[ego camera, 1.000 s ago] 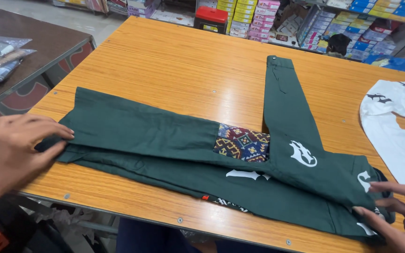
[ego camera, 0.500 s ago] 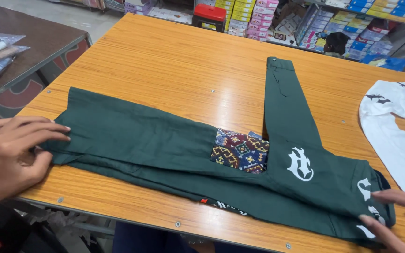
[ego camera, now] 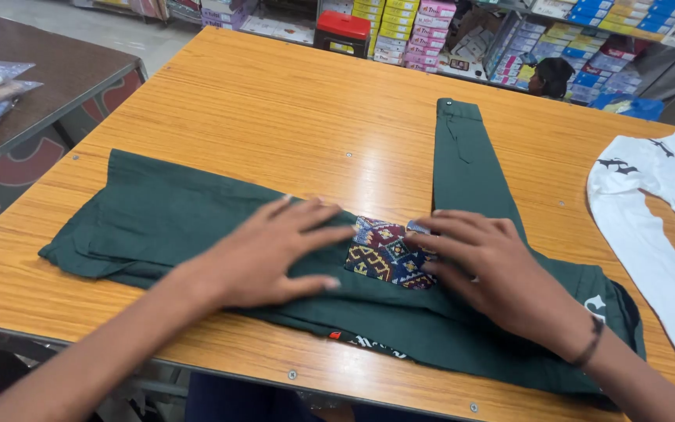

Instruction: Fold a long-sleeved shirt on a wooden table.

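A: Head view. Why do both hands lie on the shirt [ego camera: 197, 227] like that?

B: They look to be pressing it flat. The left hand [ego camera: 263, 254] rests palm down at the centre of the frame, fingers [ego camera: 318, 234] spread and released, gripping nothing. The right hand [ego camera: 486, 270] lies just right of it, also flat and open, its fingertips touching the patch [ego camera: 384, 254].

A: So nothing is pinched?

B: No, both hands simply weigh on the cloth, which I judge keeps the folded layers from sliding on the table [ego camera: 275, 109].

A: Where does the shirt lie?

B: Across the lower half of the frame, along the table's near edge. One sleeve [ego camera: 462, 156] runs straight up toward the upper middle, laid flat.

A: How does it look?

B: Dark green, folded lengthwise into a long band, with a woven multicoloured patch in the middle and white print near the right end.

A: Anything else?

B: A white shirt [ego camera: 650, 211] at the right edge, apart from the green one; shelves of boxes [ego camera: 400, 27] along the top.
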